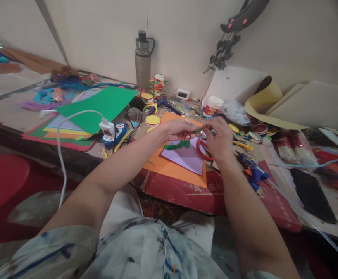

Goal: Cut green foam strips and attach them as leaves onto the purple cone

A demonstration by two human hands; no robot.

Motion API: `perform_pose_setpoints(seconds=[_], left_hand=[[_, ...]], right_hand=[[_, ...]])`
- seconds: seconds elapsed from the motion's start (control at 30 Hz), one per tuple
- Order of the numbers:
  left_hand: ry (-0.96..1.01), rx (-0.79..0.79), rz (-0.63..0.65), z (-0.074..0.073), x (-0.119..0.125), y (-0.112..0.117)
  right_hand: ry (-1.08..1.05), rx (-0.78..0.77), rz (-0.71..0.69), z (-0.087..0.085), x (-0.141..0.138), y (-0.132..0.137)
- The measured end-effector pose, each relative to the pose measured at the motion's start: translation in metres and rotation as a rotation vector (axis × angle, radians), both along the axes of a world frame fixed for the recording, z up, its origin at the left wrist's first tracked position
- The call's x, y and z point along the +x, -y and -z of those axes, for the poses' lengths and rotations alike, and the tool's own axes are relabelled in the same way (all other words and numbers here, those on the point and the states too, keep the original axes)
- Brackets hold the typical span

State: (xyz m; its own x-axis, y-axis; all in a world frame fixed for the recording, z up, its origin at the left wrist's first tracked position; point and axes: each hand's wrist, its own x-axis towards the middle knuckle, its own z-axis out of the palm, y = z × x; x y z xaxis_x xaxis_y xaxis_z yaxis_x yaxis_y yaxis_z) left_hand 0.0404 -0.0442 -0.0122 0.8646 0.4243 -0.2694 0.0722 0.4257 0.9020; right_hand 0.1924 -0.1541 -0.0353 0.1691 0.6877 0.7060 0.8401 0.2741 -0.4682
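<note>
My left hand (183,130) is closed, its fingers curled around a small green piece (197,131), paper by its look. My right hand (219,136) meets it from the right, thumb and forefinger pinched at the same piece. Red-handled scissors (200,148) show just under my right hand; whether they lie on the paper or hang from my fingers I cannot tell. Below my hands, green cut scraps (178,145) rest on a purple sheet (183,159), which lies on an orange sheet (160,167).
Coloured sheets (102,102) and a power strip (114,136) lie left. A grey bottle (142,66) stands at the wall, a paper cup (213,106) at back right. A blue glue gun (257,175) and a black flat object (313,195) lie right. A red board (180,190) edges the table.
</note>
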Motion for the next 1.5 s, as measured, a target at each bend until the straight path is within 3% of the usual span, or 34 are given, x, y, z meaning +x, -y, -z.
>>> perform_pose_setpoints(seconds=[0.2,0.33,0.43,0.63,0.83,0.93,1.23,1.5], left_hand=[[0.054,0.15,-0.072,0.006,0.004,0.001],[0.062,0.247,-0.222,0.007,0.006,0.006],[0.08,0.301,-0.28,0.005,0.006,0.01],[0.064,0.405,-0.252,0.001,0.005,0.018],[0.082,0.22,-0.148,-0.002,0.003,0.017],[0.088,0.185,-0.13,-0.003,0.003,0.017],[0.053,0.31,-0.171,-0.004,0.006,0.021],[0.073,0.317,-0.164,-0.003,0.006,0.019]], right_hand=[[-0.044,0.019,0.022,0.002,0.0,0.001],[-0.331,0.043,0.098,0.011,0.007,-0.005],[-0.554,-0.055,0.008,0.017,0.008,-0.012],[-0.704,-0.063,-0.045,0.019,0.004,-0.017],[-0.846,-0.036,-0.07,0.015,0.003,-0.017],[-0.853,-0.036,-0.076,0.015,0.003,-0.017],[-0.758,-0.048,-0.069,0.014,0.002,-0.014],[-0.706,-0.049,-0.048,0.01,0.0,-0.012]])
